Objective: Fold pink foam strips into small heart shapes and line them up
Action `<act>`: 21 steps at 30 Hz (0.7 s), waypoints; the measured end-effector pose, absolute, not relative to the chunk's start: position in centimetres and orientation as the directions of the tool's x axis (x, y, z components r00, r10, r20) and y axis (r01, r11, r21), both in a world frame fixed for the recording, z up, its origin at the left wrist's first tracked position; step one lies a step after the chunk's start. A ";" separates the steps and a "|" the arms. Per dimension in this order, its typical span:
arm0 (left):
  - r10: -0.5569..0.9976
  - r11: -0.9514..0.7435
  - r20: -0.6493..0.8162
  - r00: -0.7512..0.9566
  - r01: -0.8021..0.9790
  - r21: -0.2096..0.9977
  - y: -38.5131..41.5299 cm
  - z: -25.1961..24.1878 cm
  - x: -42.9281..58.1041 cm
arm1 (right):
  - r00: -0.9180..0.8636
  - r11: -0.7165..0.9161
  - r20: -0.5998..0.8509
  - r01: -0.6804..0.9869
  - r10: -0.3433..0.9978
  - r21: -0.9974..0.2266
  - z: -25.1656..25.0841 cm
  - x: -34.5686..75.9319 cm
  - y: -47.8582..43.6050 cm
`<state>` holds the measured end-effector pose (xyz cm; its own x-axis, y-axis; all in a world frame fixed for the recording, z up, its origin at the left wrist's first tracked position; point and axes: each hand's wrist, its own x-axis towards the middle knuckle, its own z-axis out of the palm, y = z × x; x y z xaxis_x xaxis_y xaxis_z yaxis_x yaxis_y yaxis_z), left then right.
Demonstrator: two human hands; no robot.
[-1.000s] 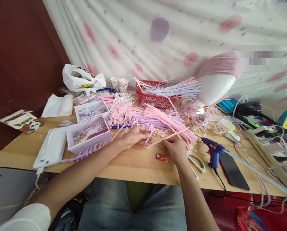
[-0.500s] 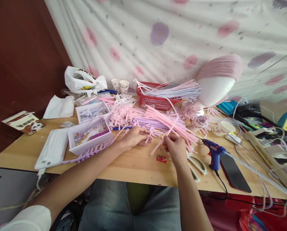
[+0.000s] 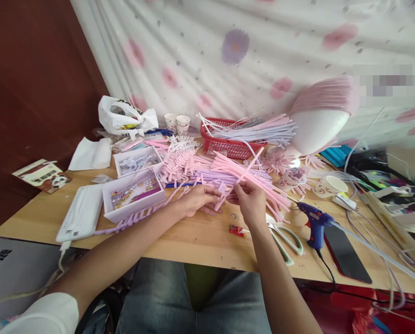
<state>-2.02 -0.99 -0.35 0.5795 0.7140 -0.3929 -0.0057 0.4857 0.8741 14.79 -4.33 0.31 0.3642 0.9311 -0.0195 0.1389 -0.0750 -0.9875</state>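
My right hand [image 3: 249, 202] is closed in a pinch on a pink pipe cleaner [image 3: 248, 170], which slants from upper right down toward my left hand. My left hand [image 3: 201, 200] has its fingers curled round a short light-purple pipe cleaner piece [image 3: 222, 188], close to the pink one's lower end. Whether the two pieces touch is too small to tell. Just behind my hands lies a heap of pink pipe cleaners [image 3: 235, 168] over purple pipe cleaners [image 3: 207, 176]. A purple braided strip [image 3: 134, 220] runs beside my left forearm.
Scissors [image 3: 288, 239], a red lighter [image 3: 237, 230], a blue glue gun [image 3: 315, 220] and a phone [image 3: 348, 255] lie to the right. White boxes [image 3: 132, 211] of beads stand left. Behind are a red basket [image 3: 224, 147] and a white head form [image 3: 319, 125].
My right hand has moved up and left, bringing the pink pipe cleaner against or near the purple piece at my left hand. The view has shifted slightly.
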 end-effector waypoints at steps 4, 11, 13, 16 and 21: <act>0.722 0.486 -0.393 0.569 -0.012 0.874 -0.9 -0.6 -2.0 | 0.353 -0.022 0.051 0.200 0.934 -0.980 0.5 14.6 -4.7; 0.727 0.473 -0.392 0.564 0.003 0.881 -1.0 -0.5 -2.0 | 0.318 0.030 0.130 0.301 0.939 -0.953 0.6 14.1 -5.3; 0.729 0.469 -0.390 0.563 0.004 0.883 -1.0 -0.5 -2.0 | 0.322 0.033 0.134 0.300 0.937 -0.953 0.5 14.1 -5.3; 0.733 0.465 -0.386 0.560 0.002 0.885 -1.0 -0.6 -2.0 | 0.328 0.025 0.118 0.274 0.937 -0.962 0.3 14.0 -5.1; 0.738 0.458 -0.384 0.555 0.007 0.889 -0.9 -0.7 -2.1 | 0.292 -0.019 0.060 0.261 0.954 -0.965 0.6 15.1 -5.8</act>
